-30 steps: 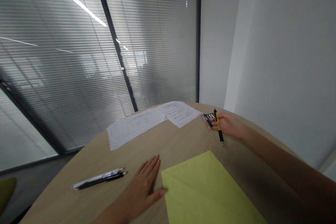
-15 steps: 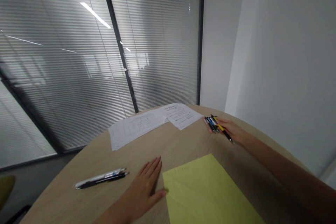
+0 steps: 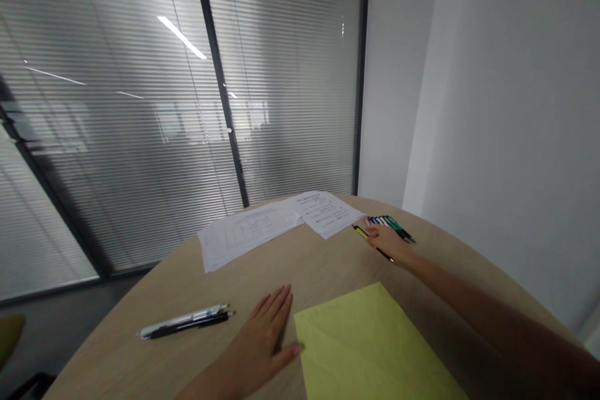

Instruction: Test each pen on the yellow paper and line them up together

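Observation:
My right hand (image 3: pixel 384 239) rests at the far edge of the round wooden table (image 3: pixel 328 262). A yellow and black pen (image 3: pixel 370 242) lies across its fingers and under the palm, seemingly held there. A small bundle of pens (image 3: pixel 391 225) with blue and green barrels lies just beyond those fingers, apart from the hand. My left hand (image 3: pixel 262 325) is flat on the wood with its fingers spread. It is beside a yellow sheet (image 3: pixel 370 344) and to the right of a pair of pens (image 3: pixel 185 322).
Two printed white papers (image 3: pixel 248 234) (image 3: pixel 325 214) lie at the far side of the table. Behind them are glass panels with slatted blinds (image 3: pixel 117 106), and a white wall (image 3: pixel 506 106) stands on the right. A chair's olive seat (image 3: pixel 9 334) shows at lower left.
The bundle of pens has left my right hand and lies on the table. The yellow and black pen has gone from upright to nearly flat. My left hand has not moved on the table.

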`<control>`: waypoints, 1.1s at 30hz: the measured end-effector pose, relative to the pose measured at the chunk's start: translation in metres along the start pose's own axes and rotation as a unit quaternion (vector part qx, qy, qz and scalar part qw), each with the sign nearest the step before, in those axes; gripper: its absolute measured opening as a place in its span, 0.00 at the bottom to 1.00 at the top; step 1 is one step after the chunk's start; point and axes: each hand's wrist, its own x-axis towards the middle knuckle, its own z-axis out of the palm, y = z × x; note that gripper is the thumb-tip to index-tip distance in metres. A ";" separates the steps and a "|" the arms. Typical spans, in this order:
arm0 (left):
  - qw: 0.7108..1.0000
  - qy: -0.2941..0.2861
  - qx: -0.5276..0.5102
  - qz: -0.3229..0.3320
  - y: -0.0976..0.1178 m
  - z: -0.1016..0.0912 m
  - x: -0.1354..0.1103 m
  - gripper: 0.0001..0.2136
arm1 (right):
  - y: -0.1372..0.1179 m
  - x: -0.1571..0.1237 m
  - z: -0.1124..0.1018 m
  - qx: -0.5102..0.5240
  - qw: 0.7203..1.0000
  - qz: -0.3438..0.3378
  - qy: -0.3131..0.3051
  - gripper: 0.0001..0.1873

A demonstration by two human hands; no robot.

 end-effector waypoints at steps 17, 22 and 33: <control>1.000 -0.010 -0.021 -0.007 -0.002 0.005 0.001 0.32 | -0.007 0.010 0.029 -0.229 0.973 -0.015 -0.032 0.12; 1.000 -0.025 -0.013 -0.009 0.000 0.001 0.002 0.33 | -0.003 -0.007 0.016 -0.247 0.968 -0.011 -0.049 0.11; 1.000 -0.017 -0.013 -0.013 0.000 0.001 0.002 0.32 | 0.004 -0.062 -0.017 -0.338 0.936 -0.005 -0.094 0.14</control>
